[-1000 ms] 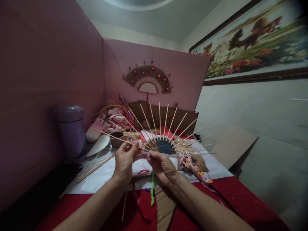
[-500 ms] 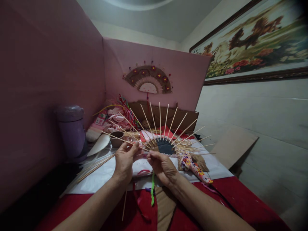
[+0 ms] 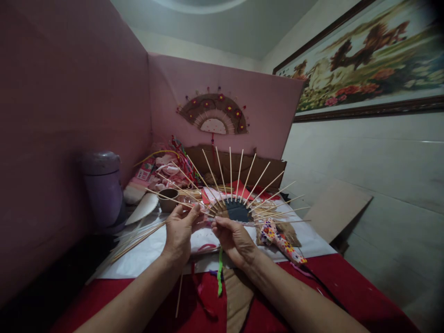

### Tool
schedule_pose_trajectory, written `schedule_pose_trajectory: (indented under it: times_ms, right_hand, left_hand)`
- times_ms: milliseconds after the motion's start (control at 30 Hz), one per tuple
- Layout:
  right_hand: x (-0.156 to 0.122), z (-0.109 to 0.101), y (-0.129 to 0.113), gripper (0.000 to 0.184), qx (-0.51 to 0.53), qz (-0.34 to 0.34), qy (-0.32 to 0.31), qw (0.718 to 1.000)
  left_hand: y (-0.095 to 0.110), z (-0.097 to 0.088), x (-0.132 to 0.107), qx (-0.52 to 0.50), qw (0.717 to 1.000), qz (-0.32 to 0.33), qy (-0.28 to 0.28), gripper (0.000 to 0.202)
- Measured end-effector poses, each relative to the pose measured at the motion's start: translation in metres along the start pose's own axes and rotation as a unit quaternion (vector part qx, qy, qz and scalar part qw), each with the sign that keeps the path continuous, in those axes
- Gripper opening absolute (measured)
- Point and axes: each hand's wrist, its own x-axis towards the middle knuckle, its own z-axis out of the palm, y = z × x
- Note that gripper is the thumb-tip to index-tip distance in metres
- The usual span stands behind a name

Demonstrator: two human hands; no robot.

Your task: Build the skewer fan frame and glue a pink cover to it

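My left hand (image 3: pixel 182 226) pinches a thin wooden stick (image 3: pixel 166 197) between thumb and fingers, at the left end of a fan frame. The frame has several such sticks spread out from a half-round base (image 3: pixel 238 212) with a dark middle and a brown cardboard part. Closed in a pinch, my right hand (image 3: pixel 236 240) holds the base's lower left edge, close to the inner end of that stick. Its fingertips hide the exact contact. A flower-patterned tool with a dark cord, which looks like a glue gun (image 3: pixel 280 240), lies right of my right hand.
White paper (image 3: pixel 138 252) covers part of the red cloth (image 3: pixel 364 286). Loose sticks (image 3: pixel 138 243) and a brown round cup (image 3: pixel 169 201) are on the left, near a purple lidded container (image 3: pixel 104 189). A decorated fan (image 3: pixel 213 113) hangs on the pink back panel (image 3: pixel 270 106).
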Motion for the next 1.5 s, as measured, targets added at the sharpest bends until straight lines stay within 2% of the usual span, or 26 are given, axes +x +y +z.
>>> schedule_pose_trajectory:
  times_ms: [867, 1133, 1500]
  right_hand:
    - [-0.0004, -0.0003, 0.0, 0.006, 0.004, -0.001, -0.005, 1.0]
    - [0.0004, -0.0001, -0.0002, 0.008, 0.004, 0.003, -0.011, 1.0]
    - [0.0016, 0.0003, -0.0008, 0.006, 0.012, 0.003, -0.005, 1.0]
  left_hand:
    - [0.0009, 0.001, 0.0, -0.005, 1.0, -0.002, -0.001, 0.028]
    - [0.0005, 0.0011, 0.0007, 0.003, 1.0, -0.007, 0.015, 0.031]
    - [-0.0007, -0.0007, 0.0014, 0.024, 1.0, -0.009, -0.011, 0.032]
